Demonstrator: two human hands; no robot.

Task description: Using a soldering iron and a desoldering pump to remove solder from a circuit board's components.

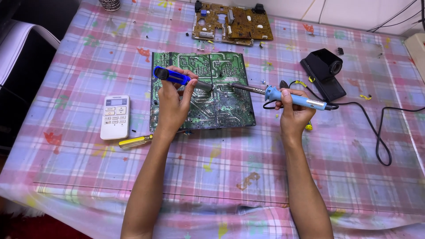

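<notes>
We see a green circuit board (201, 90) lying solder side up, flat on the plaid tablecloth (212, 168). Our left hand (173, 104) is curled around a blue desoldering pump (179, 78), tip on the board's middle. Our right hand (293, 110) grips a light-blue soldering iron (283, 96) just off the board's right edge, its tip meeting the pump's.

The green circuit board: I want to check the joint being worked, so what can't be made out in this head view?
- Green circuit board: joint under the soldering iron tip is too small.
- Board's left part: hidden by the left hand gripping the blue desoldering pump.
- Cord: runs off the right edge.
</notes>
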